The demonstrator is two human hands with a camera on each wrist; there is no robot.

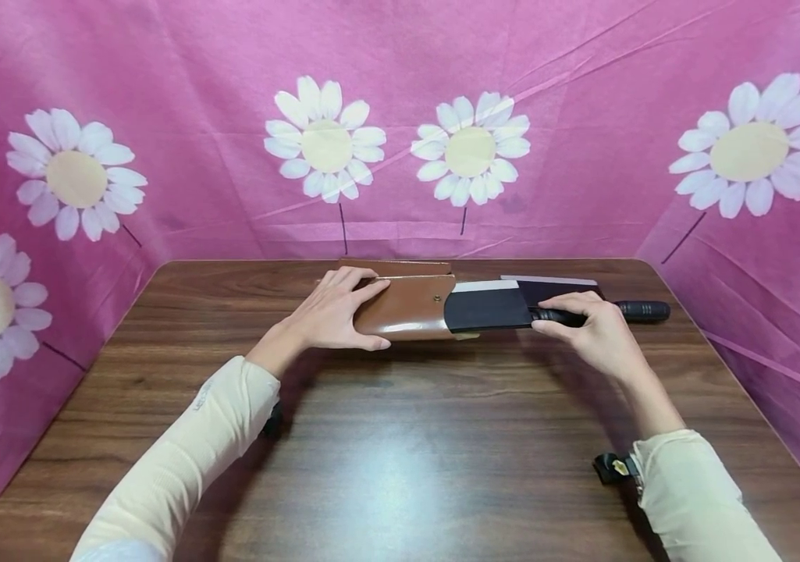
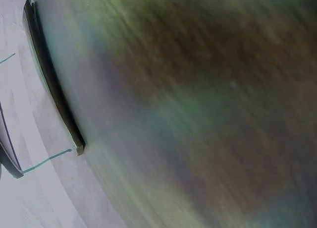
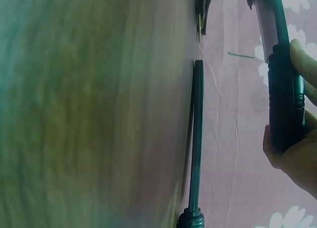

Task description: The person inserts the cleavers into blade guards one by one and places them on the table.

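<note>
In the head view my left hand grips a brown leather sheath with a brass snap, thumb along its front edge. From its right end juts a wide cleaver-like blade, black with a pale upper edge; its far part is hidden in the sheath. My right hand holds this knife's black handle. Behind it lies a second knife with a dark blade and black handle, also at the lower part of the right wrist view. The left wrist view does not show my left hand.
Another brown sheath lies at the table's back edge, behind the gripped one. The brown wood-grain table reaches back to a pink cloth with large white daisies, which also hangs along both sides.
</note>
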